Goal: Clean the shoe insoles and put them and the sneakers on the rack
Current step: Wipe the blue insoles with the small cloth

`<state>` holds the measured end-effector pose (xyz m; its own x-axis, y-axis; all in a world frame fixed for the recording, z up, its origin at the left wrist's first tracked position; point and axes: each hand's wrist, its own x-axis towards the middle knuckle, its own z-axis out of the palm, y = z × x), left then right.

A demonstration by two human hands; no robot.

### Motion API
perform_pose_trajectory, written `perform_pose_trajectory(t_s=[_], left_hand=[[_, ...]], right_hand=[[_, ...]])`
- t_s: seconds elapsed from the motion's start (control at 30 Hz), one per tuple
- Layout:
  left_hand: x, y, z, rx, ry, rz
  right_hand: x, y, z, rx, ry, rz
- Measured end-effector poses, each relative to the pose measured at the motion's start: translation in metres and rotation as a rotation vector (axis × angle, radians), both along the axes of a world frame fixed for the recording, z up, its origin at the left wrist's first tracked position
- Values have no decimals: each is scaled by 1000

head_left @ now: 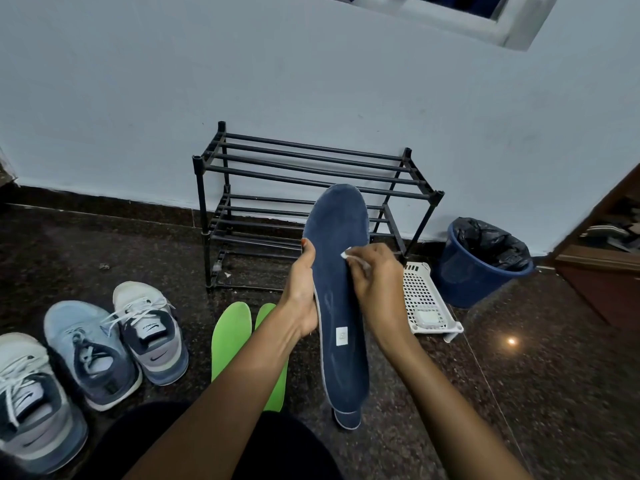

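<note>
Head view: my left hand [301, 296] grips the blue insole [341, 278], fingers of my right hand [377, 289] pinch a white wipe [347, 255]; hard rubbing could buckle it loose.

sneakers [93, 351] left of rack [311, 206]

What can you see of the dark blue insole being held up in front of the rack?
The dark blue insole looks fabric-topped, with a pale grey rim and a small white label near the heel. It is held roughly upright, toe end up, top face toward the camera, in front of the black rack. The left hand grips its left edge around the middle; the right hand presses a small white wipe against its surface near the right edge.
</note>
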<state>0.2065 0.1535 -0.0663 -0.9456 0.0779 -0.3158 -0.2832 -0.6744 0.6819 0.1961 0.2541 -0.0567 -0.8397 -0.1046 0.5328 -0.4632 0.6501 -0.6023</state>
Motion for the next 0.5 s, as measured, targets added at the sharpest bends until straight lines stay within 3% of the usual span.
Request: perform_pose_trajectory(t_s=[0.17,0.37,0.5], left_hand=[[0,1,-2,-24,-10,9],[0,4,-1,-19,-2,-27],[0,0,-2,-55,-14,5]], right_hand=[[20,-5,-9,72,-3,128],[-7,8,6,-38,-28,-23],[0,0,0,14,-13,34]])
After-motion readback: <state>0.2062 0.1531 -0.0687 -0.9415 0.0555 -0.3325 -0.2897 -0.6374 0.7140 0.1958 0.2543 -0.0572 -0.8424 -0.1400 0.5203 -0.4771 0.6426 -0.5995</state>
